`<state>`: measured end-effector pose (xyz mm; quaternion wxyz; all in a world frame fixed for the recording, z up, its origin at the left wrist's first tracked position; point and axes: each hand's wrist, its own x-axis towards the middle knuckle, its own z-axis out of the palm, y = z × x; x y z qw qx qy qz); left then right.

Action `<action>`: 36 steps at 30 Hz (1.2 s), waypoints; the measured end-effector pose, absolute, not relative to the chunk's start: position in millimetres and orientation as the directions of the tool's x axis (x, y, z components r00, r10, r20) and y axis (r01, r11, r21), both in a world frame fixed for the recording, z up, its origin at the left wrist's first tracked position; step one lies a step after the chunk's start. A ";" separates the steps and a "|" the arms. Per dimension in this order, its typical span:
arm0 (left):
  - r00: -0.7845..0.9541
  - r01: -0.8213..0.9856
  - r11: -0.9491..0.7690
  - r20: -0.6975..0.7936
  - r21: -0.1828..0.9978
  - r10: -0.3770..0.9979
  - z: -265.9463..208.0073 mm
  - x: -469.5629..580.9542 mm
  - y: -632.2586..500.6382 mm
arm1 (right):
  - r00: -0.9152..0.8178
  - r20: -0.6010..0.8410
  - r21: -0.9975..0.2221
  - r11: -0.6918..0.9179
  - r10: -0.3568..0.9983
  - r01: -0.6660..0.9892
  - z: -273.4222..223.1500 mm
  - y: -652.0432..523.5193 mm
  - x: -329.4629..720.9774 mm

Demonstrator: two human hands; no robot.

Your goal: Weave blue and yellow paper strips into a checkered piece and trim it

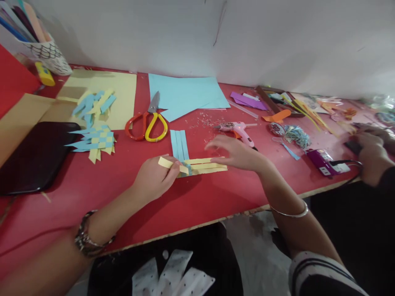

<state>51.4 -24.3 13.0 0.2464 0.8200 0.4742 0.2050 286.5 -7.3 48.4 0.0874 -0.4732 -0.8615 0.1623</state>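
Blue paper strips (179,144) point away from me and yellow paper strips (208,165) run to the right; they cross at a small woven corner on the red table. My left hand (156,176) is closed at that corner, with a short yellow paper strip (166,163) pinched between thumb and fingers. Its fingertips partly hide the weave. Over the right end of the yellow strips is my right hand (234,153), fingers spread and slightly blurred, holding nothing. Whether it touches the strips I cannot tell.
Scissors (151,119), a woven paper piece (98,142) and a black tablet-like slab (37,156) lie to the left. Blue sheets (188,92) lie behind. A pink glue gun (242,130) and purple power adapter (321,162) are rightward, near another person's hands (372,146).
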 end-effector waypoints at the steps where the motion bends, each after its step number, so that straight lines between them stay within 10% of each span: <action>1: 0.472 0.671 -0.433 0.103 0.602 0.875 13.4 51.4 -24.1 | -0.584 -0.071 -0.382 0.519 0.808 0.765 48.1 -5.9 283.1; 36: 0.480 0.697 -0.451 0.104 0.558 0.871 15.6 52.4 -23.8 | -0.535 -0.392 -0.215 0.491 0.749 0.844 54.2 -2.3 269.9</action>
